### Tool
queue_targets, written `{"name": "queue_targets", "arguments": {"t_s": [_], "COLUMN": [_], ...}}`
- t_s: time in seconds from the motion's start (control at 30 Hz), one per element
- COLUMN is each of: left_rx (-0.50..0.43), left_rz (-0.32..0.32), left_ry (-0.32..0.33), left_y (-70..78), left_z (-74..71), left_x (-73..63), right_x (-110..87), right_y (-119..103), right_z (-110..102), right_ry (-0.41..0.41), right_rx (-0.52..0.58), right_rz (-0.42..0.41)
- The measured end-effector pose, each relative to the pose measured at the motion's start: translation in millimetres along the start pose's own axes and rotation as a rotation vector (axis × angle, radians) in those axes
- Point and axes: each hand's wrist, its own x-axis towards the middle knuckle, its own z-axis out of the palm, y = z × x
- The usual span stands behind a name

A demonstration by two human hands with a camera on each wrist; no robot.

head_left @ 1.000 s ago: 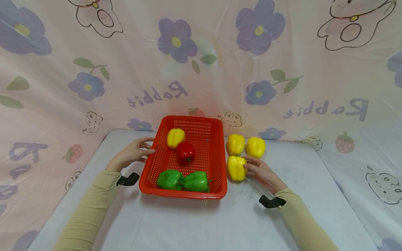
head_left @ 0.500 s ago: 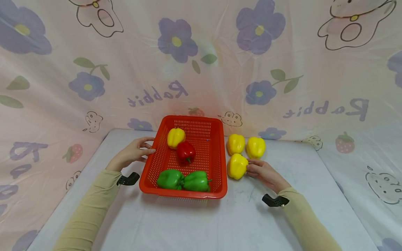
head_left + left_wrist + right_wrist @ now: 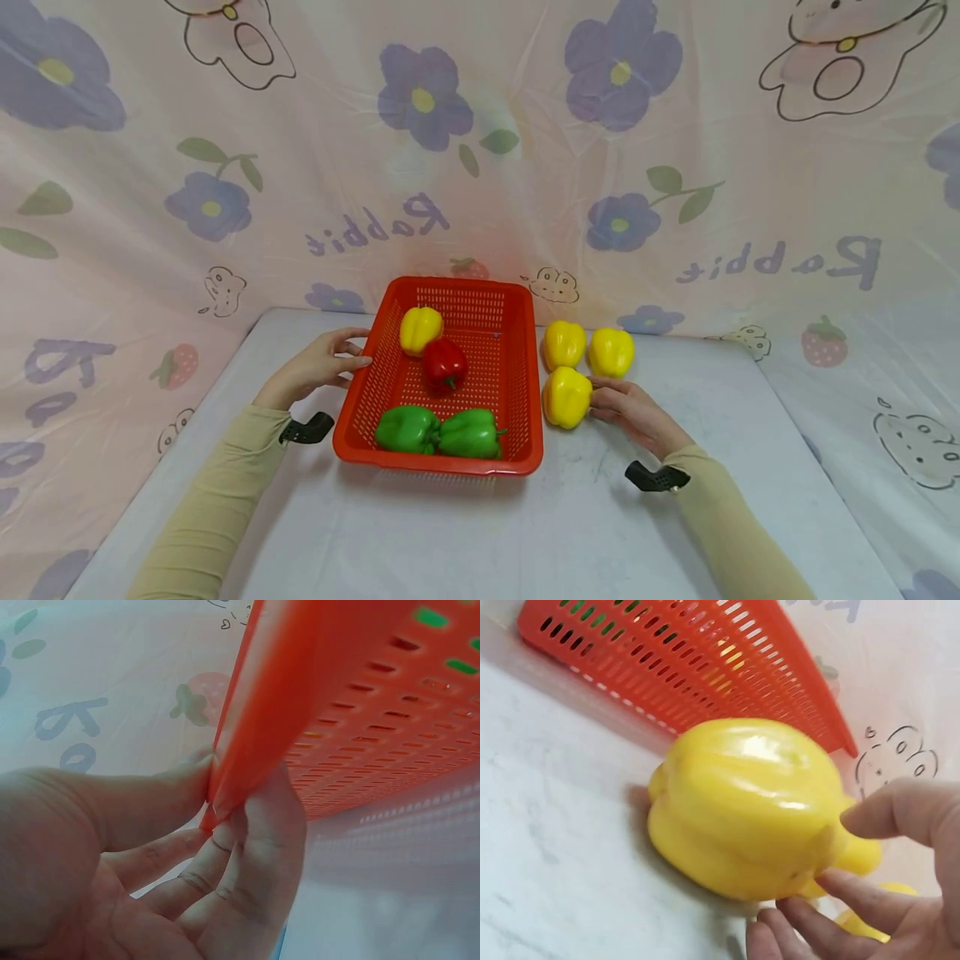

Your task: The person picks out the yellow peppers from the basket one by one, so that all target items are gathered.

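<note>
My left hand (image 3: 318, 367) pinches the left rim of a red plastic basket (image 3: 300, 682), thumb on the outer side and fingers underneath. Inside the basket lie a yellow bell pepper (image 3: 421, 331), a red bell pepper (image 3: 444, 362) and two green bell peppers (image 3: 407, 428). Just right of the basket, another yellow bell pepper (image 3: 742, 810) lies on its side on the table. Fingertips of my right hand (image 3: 633, 417) rest at its right end, with thumb and fingers spread and only loosely bent in the right wrist view.
Two more yellow bell peppers, one beside the basket (image 3: 564, 346) and one farther right (image 3: 611, 352), stand at the back of the white table (image 3: 420, 542). A printed curtain (image 3: 525, 183) hangs right behind the table's back edge.
Between the first and second frames, the pepper by my right hand turned and shifted slightly up and right, while that hand drew a little rightward. Both hands and the basket have since held still.
</note>
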Motion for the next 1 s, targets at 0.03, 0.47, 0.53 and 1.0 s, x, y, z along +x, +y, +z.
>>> {"name": "queue_targets", "arguments": {"t_s": [0.03, 0.47, 0.53, 1.0], "left_rx": [0.001, -0.007, -0.010, -0.011], "left_rz": [0.000, 0.001, 0.001, 0.008], "left_ry": [-0.001, -0.005, -0.004, -0.006], "left_y": [0.0, 0.4, -0.2, 0.1], "left_z": [0.3, -0.4, -1.4, -0.9], "left_x": [-0.2, -0.6, 0.5, 1.0], "right_x": [-1.4, -18.1, -16.2, 11.2], "right_y": [-1, -60, -70, -120], "right_z": [0, 1, 4, 45], "right_ry": [0.004, -0.001, -0.026, -0.137], "right_rx": [-0.019, 0.057, 0.070, 0.152], "right_rz": [-0.007, -0.115, -0.146, -0.193]}}
